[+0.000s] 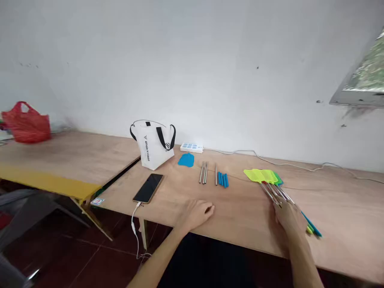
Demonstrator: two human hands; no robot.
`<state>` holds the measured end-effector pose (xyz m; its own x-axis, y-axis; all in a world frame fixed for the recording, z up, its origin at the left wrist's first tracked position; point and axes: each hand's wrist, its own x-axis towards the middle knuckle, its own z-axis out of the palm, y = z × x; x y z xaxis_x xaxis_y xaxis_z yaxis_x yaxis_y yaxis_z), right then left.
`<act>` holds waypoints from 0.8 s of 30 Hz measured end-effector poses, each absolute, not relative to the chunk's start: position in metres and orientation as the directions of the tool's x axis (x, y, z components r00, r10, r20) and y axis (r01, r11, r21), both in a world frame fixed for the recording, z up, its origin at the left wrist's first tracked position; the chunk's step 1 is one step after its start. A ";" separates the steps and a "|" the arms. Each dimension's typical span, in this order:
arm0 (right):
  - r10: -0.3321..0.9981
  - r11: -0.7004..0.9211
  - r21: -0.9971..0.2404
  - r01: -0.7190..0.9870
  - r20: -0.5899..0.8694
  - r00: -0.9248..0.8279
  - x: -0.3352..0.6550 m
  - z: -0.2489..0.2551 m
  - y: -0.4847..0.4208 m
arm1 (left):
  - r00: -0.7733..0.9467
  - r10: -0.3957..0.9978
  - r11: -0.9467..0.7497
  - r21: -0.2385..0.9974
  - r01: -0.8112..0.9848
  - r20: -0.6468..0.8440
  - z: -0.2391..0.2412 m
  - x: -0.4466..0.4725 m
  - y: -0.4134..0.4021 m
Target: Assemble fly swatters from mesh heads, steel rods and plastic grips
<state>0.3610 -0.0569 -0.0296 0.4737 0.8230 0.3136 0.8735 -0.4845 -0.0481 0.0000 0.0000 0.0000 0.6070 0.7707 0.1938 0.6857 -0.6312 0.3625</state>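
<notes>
My left hand (195,215) rested half-open; under my right hand (288,216), its grip unclear, lay fly swatters (267,176).

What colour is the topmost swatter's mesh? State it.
The mesh is yellow-green, in the head view.

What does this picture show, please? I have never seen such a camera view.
No machine shows: these are a person's two bare hands, seen from a camera worn on the head. The left hand rests on the wooden table, nothing visible in it. The right hand touches some fly swatters; how firmly it grips is unclear. Farther back lie metal rods, blue tubes and a flat blue piece. To the left are a phone and a white bag.
</notes>
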 end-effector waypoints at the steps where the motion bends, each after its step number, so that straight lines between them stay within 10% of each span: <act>1: 0.819 -0.495 -0.033 0.868 0.317 0.479 0.361 -0.030 -0.056 | 0.606 0.772 -0.628 0.367 0.686 0.189 0.000 0.000 0.000; 24: 0.796 -0.521 -0.258 0.814 0.196 0.572 0.385 -0.030 -0.049 | 0.610 0.770 -0.630 0.375 0.680 0.187 -0.006 0.001 0.002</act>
